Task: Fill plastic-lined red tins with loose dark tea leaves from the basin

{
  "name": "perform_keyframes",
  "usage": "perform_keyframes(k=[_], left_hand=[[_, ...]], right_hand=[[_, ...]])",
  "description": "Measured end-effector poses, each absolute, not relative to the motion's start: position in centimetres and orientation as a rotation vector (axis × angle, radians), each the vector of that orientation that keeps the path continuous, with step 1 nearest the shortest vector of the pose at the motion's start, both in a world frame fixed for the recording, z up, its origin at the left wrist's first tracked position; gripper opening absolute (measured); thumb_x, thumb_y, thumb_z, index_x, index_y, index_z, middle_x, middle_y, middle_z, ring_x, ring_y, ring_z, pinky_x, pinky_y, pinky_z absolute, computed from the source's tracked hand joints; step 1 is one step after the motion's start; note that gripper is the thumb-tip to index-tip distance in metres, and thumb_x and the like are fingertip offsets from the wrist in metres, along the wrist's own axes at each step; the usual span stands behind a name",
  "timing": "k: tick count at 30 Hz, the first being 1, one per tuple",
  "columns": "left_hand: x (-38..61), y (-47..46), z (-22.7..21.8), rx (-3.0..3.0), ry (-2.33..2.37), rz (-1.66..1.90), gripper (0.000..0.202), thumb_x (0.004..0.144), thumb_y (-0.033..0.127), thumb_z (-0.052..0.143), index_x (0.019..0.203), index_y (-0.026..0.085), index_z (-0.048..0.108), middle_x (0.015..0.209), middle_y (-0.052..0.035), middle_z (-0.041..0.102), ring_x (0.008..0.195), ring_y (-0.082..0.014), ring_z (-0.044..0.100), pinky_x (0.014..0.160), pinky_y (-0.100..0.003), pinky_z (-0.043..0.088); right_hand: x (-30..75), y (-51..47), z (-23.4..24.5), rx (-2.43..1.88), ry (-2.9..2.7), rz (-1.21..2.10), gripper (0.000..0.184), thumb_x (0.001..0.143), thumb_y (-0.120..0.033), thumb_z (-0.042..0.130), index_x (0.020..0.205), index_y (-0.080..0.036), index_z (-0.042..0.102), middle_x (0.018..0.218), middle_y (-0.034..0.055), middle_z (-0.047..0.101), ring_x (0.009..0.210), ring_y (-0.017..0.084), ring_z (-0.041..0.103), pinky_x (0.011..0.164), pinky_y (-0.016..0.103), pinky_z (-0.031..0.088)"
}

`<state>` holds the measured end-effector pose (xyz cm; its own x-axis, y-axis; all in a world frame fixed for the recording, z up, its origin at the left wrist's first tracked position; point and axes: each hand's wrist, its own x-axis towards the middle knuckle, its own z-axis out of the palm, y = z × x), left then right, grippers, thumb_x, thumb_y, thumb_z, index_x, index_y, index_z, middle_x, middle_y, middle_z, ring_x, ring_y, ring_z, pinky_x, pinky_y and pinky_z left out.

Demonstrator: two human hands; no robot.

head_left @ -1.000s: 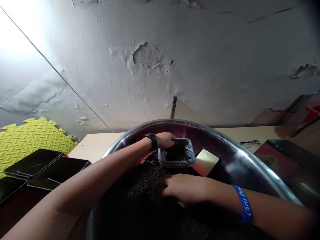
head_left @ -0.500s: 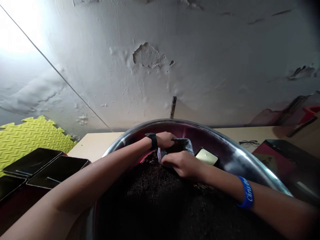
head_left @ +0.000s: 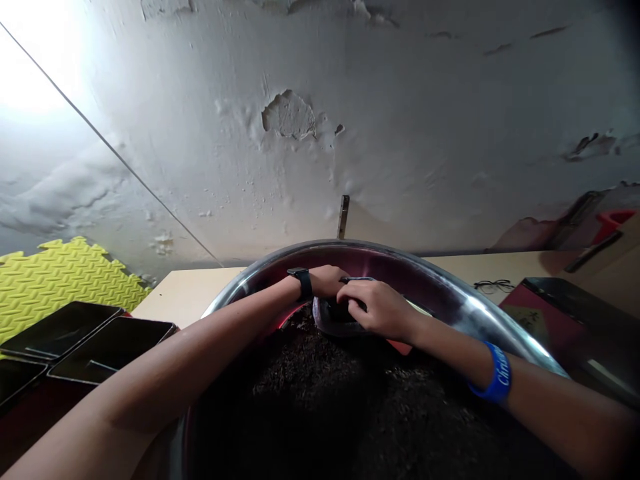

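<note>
A small dark bag-like pot with a greyish rim stands in dark, crumbly soil inside a large metal basin. My left hand, wearing a black watch on its wrist, grips the pot's far left rim; its fingertips are partly hidden. Over the pot's opening is my right hand, its fingers curled down near the left hand. What those fingers hold, if anything, is out of sight. Beside my right wrist, a small orange-red piece shows on the soil.
The basin sits on a pale tabletop against a peeling wall. Dark-screened devices lie at left by a yellow foam mat. Eyeglasses and a dark box are at right.
My right hand has left the pot's near rim and moved up over its opening. It now covers most of the pale yellow rectangle behind it. My left hand keeps its grip.
</note>
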<state>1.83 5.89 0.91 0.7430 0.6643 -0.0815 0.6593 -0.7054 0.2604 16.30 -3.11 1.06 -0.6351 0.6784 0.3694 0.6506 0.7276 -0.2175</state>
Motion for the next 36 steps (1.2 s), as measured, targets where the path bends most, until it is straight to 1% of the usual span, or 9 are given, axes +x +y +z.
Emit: perform_keyframes(k=[3,6,10,17,24,28,32,34,36], left_hand=[[2.0,5.6,0.8,2.674,1.084,0.036,0.028,0.082,0.031,0.036,0.088,0.019,0.061,0.083,-0.0035,0.065,0.068,-0.0136,0.055,0.055,-0.021,0.035],[2.1,5.4,0.7,2.688,1.079,0.05,0.029,0.083,0.03,0.035,0.088,0.018,0.06,0.083,-0.0046,0.064,0.068,-0.0139,0.055,0.055,-0.022,0.035],[2.1,5.5,0.7,2.698,1.051,0.07,0.024,0.08,0.024,0.038,0.087,0.017,0.06,0.084,-0.005,0.064,0.07,-0.0148,0.055,0.058,-0.022,0.037],[2.1,5.3,0.7,2.686,1.078,0.039,0.026,0.082,0.026,0.036,0.089,0.018,0.06,0.084,-0.0046,0.064,0.068,-0.0139,0.053,0.057,-0.022,0.036],[2.2,5.2,0.6,2.693,1.095,0.054,0.026,0.081,0.024,0.037,0.087,0.017,0.061,0.082,-0.0051,0.064,0.067,-0.0142,0.052,0.057,-0.023,0.035],[2.1,5.1,0.8,2.704,1.074,0.047,0.024,0.079,0.023,0.039,0.086,0.017,0.06,0.083,-0.0049,0.064,0.067,-0.0142,0.053,0.056,-0.023,0.035],[2.0,5.1,0.8,2.704,1.088,0.053,0.026,0.079,0.024,0.037,0.089,0.018,0.061,0.083,-0.0052,0.064,0.068,-0.0148,0.054,0.057,-0.023,0.036],[2.0,5.2,0.7,2.7,1.092,0.045,0.027,0.078,0.026,0.037,0.09,0.019,0.061,0.083,-0.0048,0.064,0.069,-0.0149,0.054,0.057,-0.023,0.036],[2.0,5.4,0.7,2.706,1.089,0.048,0.028,0.079,0.028,0.036,0.089,0.019,0.061,0.083,-0.0045,0.064,0.069,-0.015,0.055,0.057,-0.023,0.036]], right_hand=[[16.5,-3.0,0.7,-1.014,-2.675,0.308,0.028,0.074,-0.01,0.038,0.085,-0.019,0.063,0.085,0.0016,0.065,0.075,0.014,0.056,0.071,0.026,0.039],[16.7,-2.7,-0.1,-1.077,-2.74,0.463,0.033,0.071,-0.007,0.037,0.09,-0.018,0.063,0.092,0.0037,0.065,0.081,0.016,0.057,0.073,0.025,0.04],[16.7,-2.4,-0.2,-1.107,-2.619,0.325,0.04,0.068,-0.004,0.037,0.098,-0.017,0.06,0.104,0.0072,0.061,0.093,0.018,0.053,0.079,0.027,0.038],[16.5,-2.9,0.3,-1.121,-2.772,0.322,0.03,0.067,-0.007,0.039,0.082,-0.017,0.062,0.084,0.0048,0.065,0.074,0.017,0.057,0.066,0.025,0.038],[16.7,-2.5,-1.0,-1.25,-2.714,0.216,0.036,0.069,-0.007,0.04,0.097,-0.017,0.061,0.097,0.0088,0.064,0.085,0.019,0.057,0.071,0.027,0.039],[16.1,-3.3,0.0,-1.073,-2.653,0.134,0.031,0.071,-0.008,0.039,0.091,-0.017,0.061,0.093,0.0062,0.063,0.085,0.018,0.055,0.074,0.027,0.038],[14.6,-6.3,1.1,-0.597,-2.853,0.287,0.028,0.07,-0.009,0.043,0.089,-0.019,0.06,0.087,0.0013,0.062,0.081,0.013,0.054,0.071,0.023,0.039],[13.9,-7.9,0.9,-0.42,-3.01,0.348,0.026,0.074,-0.015,0.045,0.094,-0.022,0.059,0.089,0.0005,0.062,0.082,0.014,0.054,0.069,0.024,0.039],[13.5,-8.9,0.2,-0.404,-3.139,0.383,0.025,0.079,-0.028,0.045,0.1,-0.022,0.059,0.094,0.0025,0.063,0.084,0.017,0.055,0.068,0.027,0.041]])
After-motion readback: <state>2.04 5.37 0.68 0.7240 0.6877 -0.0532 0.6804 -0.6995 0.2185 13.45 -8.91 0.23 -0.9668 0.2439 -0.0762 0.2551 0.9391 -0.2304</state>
